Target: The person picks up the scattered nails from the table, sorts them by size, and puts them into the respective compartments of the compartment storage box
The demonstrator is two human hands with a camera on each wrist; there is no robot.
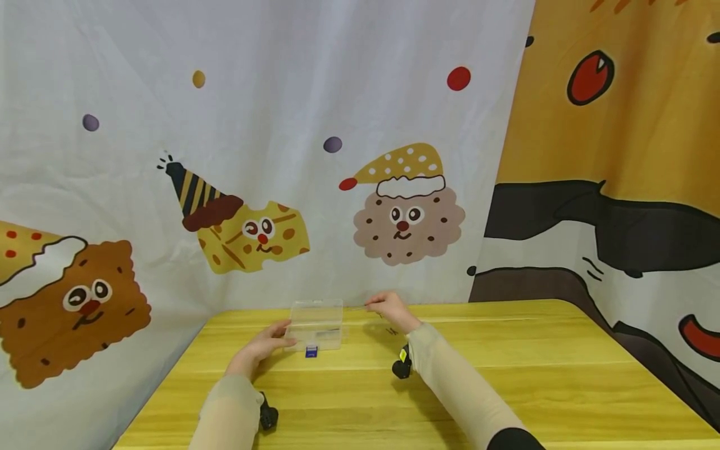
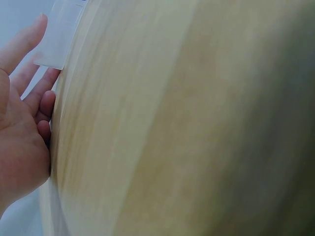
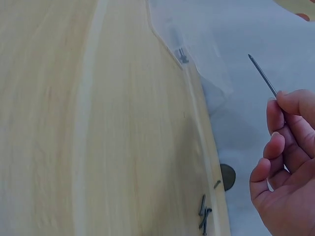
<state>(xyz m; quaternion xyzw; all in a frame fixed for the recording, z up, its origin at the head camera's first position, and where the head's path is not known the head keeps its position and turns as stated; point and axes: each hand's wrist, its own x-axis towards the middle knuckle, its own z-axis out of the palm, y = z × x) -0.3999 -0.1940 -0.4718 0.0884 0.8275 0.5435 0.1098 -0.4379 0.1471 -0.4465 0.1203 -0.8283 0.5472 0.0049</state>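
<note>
A clear plastic box [image 1: 316,310] stands on the table with its lid raised at the back. My left hand [image 1: 264,345] rests at the box's left side, its extended thumb and fingertips right at the wall in the left wrist view. To the right of the box, my right hand [image 1: 395,311] pinches a thin metal nail [image 3: 263,76] between thumb and index finger, its point aimed up and toward the box. Inside the box lie some dark nails [image 3: 182,57]. Several loose nails [image 3: 204,216] lie on the table below the right hand.
The yellow wooden table [image 1: 349,400] ends at the back against a printed cloth curtain [image 1: 270,125]. A small blue label [image 1: 312,351] shows at the box's front edge. Black wrist cameras [image 1: 269,417] sit on both sleeves.
</note>
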